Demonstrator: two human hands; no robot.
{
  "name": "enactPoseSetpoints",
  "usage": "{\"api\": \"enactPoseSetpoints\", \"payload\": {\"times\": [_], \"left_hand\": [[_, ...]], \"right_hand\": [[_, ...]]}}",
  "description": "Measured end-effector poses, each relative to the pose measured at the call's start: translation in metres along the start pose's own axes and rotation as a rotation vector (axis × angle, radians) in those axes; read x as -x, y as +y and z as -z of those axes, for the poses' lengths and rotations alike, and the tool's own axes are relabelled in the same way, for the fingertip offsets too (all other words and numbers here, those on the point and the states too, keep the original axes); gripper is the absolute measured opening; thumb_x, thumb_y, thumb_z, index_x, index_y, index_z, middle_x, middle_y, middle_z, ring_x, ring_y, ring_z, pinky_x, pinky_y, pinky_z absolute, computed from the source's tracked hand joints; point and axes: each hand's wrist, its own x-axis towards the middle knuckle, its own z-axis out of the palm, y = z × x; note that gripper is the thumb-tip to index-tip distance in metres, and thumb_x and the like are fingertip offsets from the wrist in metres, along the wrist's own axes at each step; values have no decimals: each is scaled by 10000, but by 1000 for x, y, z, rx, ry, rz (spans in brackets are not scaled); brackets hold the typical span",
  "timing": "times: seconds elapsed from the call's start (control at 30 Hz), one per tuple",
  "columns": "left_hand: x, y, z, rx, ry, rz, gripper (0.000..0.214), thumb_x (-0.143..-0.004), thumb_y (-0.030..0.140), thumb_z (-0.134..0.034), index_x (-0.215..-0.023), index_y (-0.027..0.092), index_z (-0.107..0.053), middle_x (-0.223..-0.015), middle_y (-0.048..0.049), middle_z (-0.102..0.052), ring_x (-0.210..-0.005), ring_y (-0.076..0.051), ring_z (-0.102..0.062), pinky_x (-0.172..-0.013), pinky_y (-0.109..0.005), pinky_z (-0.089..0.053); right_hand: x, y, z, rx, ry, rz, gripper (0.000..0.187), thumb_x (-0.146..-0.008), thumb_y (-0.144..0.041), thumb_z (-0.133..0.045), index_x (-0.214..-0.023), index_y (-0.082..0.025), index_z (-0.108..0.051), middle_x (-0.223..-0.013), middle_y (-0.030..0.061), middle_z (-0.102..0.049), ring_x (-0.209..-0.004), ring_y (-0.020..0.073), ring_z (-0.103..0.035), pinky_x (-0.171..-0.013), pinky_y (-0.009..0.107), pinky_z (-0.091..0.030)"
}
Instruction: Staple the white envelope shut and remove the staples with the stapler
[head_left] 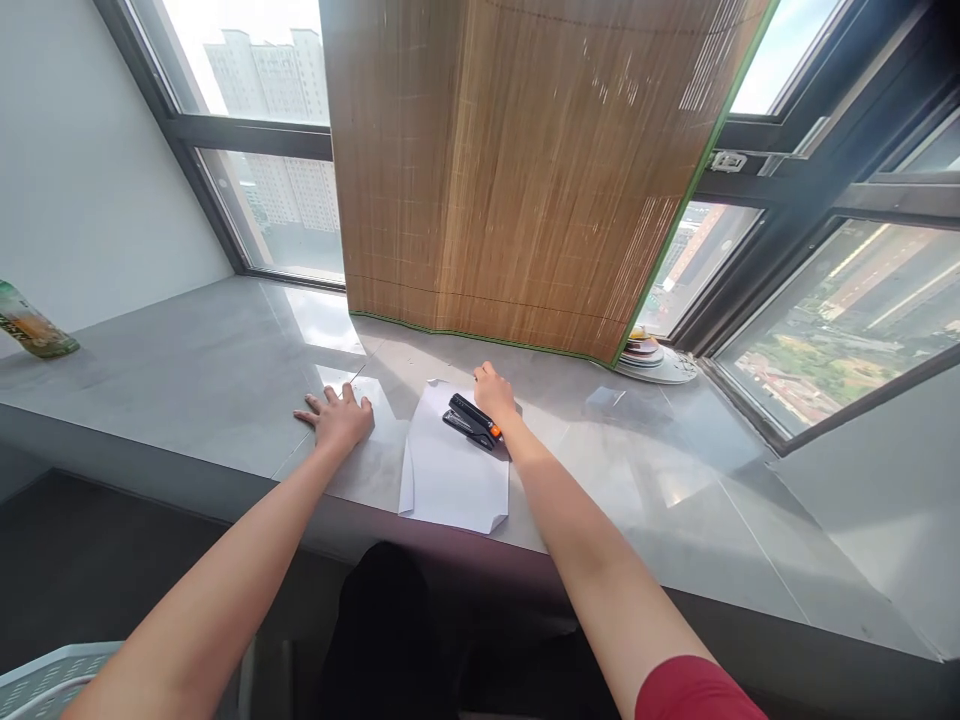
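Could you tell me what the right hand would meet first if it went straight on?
Probably the lower edge of the brown bamboo blind, just beyond the right hand across bare grey stone sill; the gap's depth is unclear.

Fingers of the right hand (495, 392) are curled under with the tips hidden, so it is unclear whether it grips the black-and-orange stapler (469, 420) or only touches it. The stapler's end at its 1 o'clock is covered by that hand. The white paper sheet (450, 470) is partly hidden under the stapler. At 9 o'clock the green-labelled bottle (34, 328) is cut by the left edge. At 7 o'clock the pale slatted plastic basket (45, 678) is cut by the bottom edge. At 3 o'clock of the hand the stack of round plates (652, 358) sits partly behind the brown bamboo blind (525, 170), and what lies on top is too small to tell. The blind's top is cut off.
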Motion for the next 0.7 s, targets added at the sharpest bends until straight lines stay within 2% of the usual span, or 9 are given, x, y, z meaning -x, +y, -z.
{"api": "enactPoseSetpoints", "payload": {"times": [0.2,0.3,0.37,0.43,0.5,0.53,0.6,0.63,0.7], "left_hand": [[-4,-4,-8,-33,21,-5,671,-1092,439,-325,-1660,119,-482,-1729,-307,-378,-1614,-643,-228,-1211,-868,-229],[-4,-4,-8,-35,17,-6,670,-1094,440,-325,-1664,125,-480,-1721,-297,-389,-1613,-643,-228,-1216,-859,-232],[-3,-4,-7,-35,11,-13,672,-1092,440,-321,-1664,123,-480,-1715,-295,-395,-1609,-648,-230,-1217,-859,-226],[-3,-4,-6,-34,7,-16,676,-1091,438,-312,-1659,116,-484,-1712,-299,-395,-1603,-654,-238,-1214,-865,-222],[-3,-4,-5,-33,8,-14,677,-1089,438,-308,-1656,114,-486,-1709,-304,-397,-1599,-655,-247,-1208,-872,-221],[-3,-4,-5,-33,10,-15,677,-1088,439,-312,-1657,115,-485,-1708,-307,-398,-1599,-654,-248,-1204,-875,-223],[-3,-4,-4,-30,17,-16,676,-1083,439,-325,-1658,120,-484,-1707,-312,-400,-1600,-652,-247,-1191,-881,-236],[-2,-3,-4,-28,16,-17,675,-1080,438,-331,-1657,122,-484,-1707,-315,-401,-1600,-652,-245,-1183,-885,-245],[-2,-2,-3,-24,10,-16,675,-1076,434,-336,-1656,120,-482,-1705,-322,-402,-1601,-653,-241,-1166,-890,-262]], "right_hand": [[-24,-62,-30,-141,5,102,298,-981,40,-461,-1085,-163,-652,-1222,35,-591,-746,136,-387,-718,293,-282],[-28,-73,-34,-253,29,108,254,-984,10,-517,-1105,-159,-664,-1197,13,-608,-798,127,-408,-741,266,-309],[-30,-66,-28,-357,68,90,209,-1013,-71,-550,-1144,-173,-677,-1212,13,-637,-868,130,-468,-780,249,-355],[-30,-44,-14,-465,112,44,130,-1032,-183,-569,-1079,-187,-690,-1142,12,-676,-904,138,-521,-808,248,-399],[-22,-3,5,-555,125,-37,188,-1007,-286,-604,-847,-201,-653,-875,-4,-659,-806,152,-536,-755,268,-419],[-13,24,17,-594,112,-87,297,-985,-355,-642,-727,-215,-594,-708,-21,-584,-706,154,-502,-688,282,-406],[11,84,44,-661,108,-199,436,-883,-422,-757,-601,-243,-478,-523,-53,-424,-556,138,-394,-568,296,-333],[27,115,57,-691,138,-256,472,-827,-418,-806,-578,-251,-442,-488,-64,-376,-523,123,-339,-534,292,-287],[60,174,84,-770,213,-358,471,-786,-451,-830,-584,-256,-452,-462,-62,-379,-475,110,-304,-478,282,-229]]}}
